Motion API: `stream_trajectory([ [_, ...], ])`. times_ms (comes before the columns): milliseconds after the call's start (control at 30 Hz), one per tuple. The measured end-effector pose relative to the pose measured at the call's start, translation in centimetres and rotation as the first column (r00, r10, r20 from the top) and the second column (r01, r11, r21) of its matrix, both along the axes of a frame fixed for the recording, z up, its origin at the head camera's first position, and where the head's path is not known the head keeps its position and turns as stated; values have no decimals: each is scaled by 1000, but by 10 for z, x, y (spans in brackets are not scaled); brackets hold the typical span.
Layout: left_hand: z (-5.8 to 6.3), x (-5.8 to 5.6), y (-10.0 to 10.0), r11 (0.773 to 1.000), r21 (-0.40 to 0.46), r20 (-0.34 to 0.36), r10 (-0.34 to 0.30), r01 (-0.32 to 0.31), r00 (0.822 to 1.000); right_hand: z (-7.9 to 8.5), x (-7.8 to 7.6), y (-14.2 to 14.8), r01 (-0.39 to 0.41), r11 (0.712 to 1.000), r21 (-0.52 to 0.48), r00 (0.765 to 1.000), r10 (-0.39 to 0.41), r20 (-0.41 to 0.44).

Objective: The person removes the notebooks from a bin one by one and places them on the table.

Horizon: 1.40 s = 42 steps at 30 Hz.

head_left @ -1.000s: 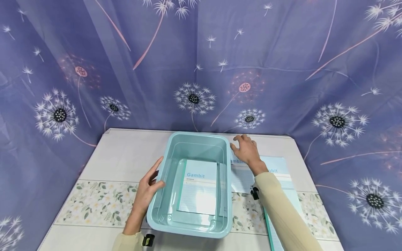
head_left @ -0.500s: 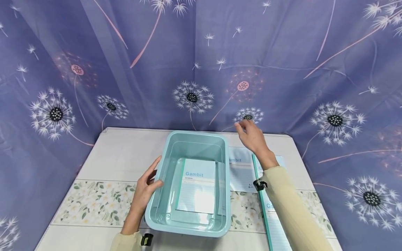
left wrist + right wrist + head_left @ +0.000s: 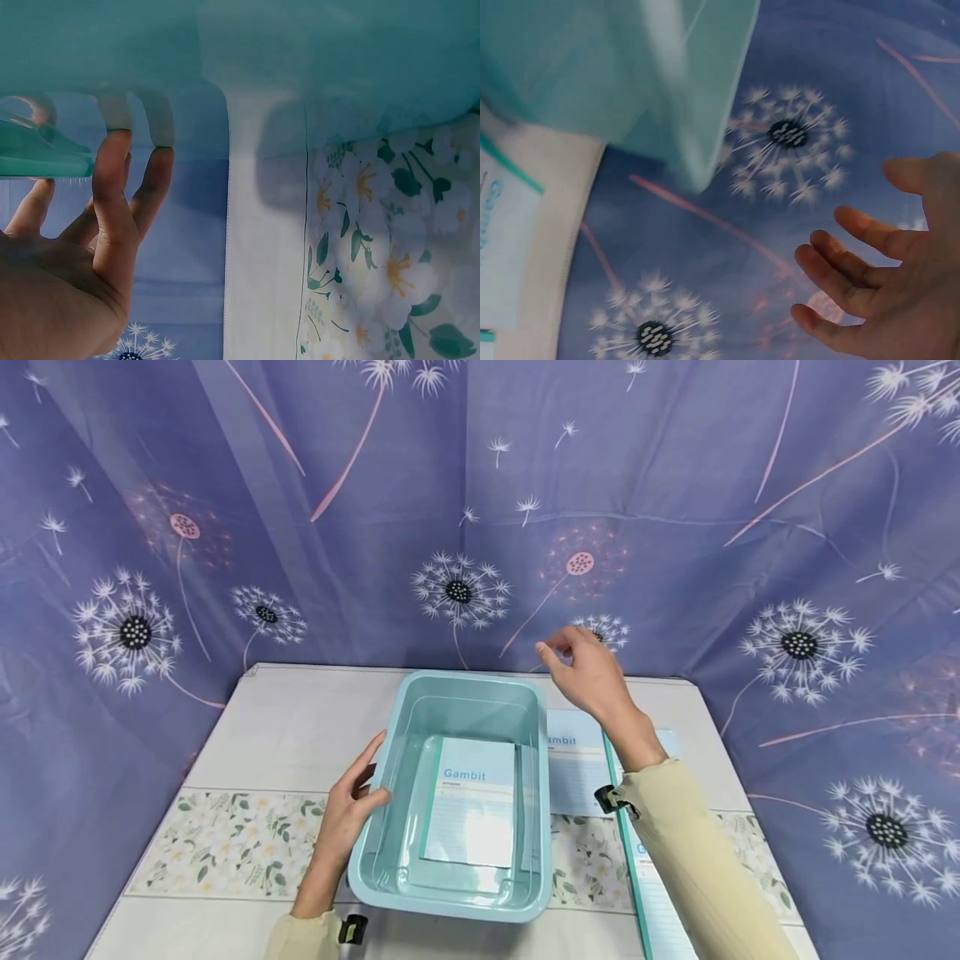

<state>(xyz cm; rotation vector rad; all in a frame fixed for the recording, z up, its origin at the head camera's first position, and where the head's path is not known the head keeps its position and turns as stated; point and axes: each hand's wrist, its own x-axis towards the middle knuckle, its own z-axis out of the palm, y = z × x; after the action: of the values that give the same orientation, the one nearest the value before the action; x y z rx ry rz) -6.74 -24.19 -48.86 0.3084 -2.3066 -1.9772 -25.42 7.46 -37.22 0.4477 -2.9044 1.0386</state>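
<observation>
My left hand (image 3: 347, 814) grips the left side of a light teal plastic basin (image 3: 450, 910), thumb at the rim and fingers along the outer wall. In the left wrist view, the fingertips (image 3: 161, 154) meet the basin's wall. One blue-and-white notebook (image 3: 468, 810) marked "Gambit" lies flat inside, its green spine to the left. Beyond the basin's far right corner, my right hand (image 3: 588, 672) is raised over the table's back edge, holding nothing. The right wrist view shows its fingers (image 3: 836, 281) loosely bent and apart from the basin.
To the basin's right lies another notebook (image 3: 577, 777), partly hidden by the rim. More notebooks (image 3: 663, 902) with green spines lie under the right forearm. A white cloth with a floral band (image 3: 225, 843) covers the table. A purple dandelion curtain (image 3: 360, 568) hangs behind.
My right hand has risen away from beside the basin's far right rim, swinging right and then back left. The left hand, basin and notebook inside stay much as they were.
</observation>
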Motion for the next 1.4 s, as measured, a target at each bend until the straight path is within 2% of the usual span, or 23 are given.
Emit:
stream_trajectory([
  [133,1,-2,1,1000,6,-7,-4,4,1000,16,8,-14,-13,1000,27,1000,14,-21],
  [267,1,-5,1,1000,6,-8,-8,8,1000,28,16,-31,-33,998,44,999,33,3],
  [467,1,-8,2,1000,6,-14,-11,11,1000,32,25,-65,-91,992,85,995,88,45],
  [633,2,-10,3,1000,8,-18,-19,19,1000,23,33,-90,-134,976,172,990,126,59],
  [833,2,-8,3,999,13,-25,-32,32,999,12,43,-108,-170,958,232,976,132,170],
  [1100,1,-1,-1,1000,-15,-33,-25,24,999,-16,54,-129,-251,927,279,922,142,360],
  [1267,0,0,-1,999,-28,-29,-28,27,999,-37,58,-136,-266,906,330,909,122,399],
  [1400,-2,2,-1,999,-35,-24,-28,27,999,-53,60,-139,-260,902,345,910,109,401],
])
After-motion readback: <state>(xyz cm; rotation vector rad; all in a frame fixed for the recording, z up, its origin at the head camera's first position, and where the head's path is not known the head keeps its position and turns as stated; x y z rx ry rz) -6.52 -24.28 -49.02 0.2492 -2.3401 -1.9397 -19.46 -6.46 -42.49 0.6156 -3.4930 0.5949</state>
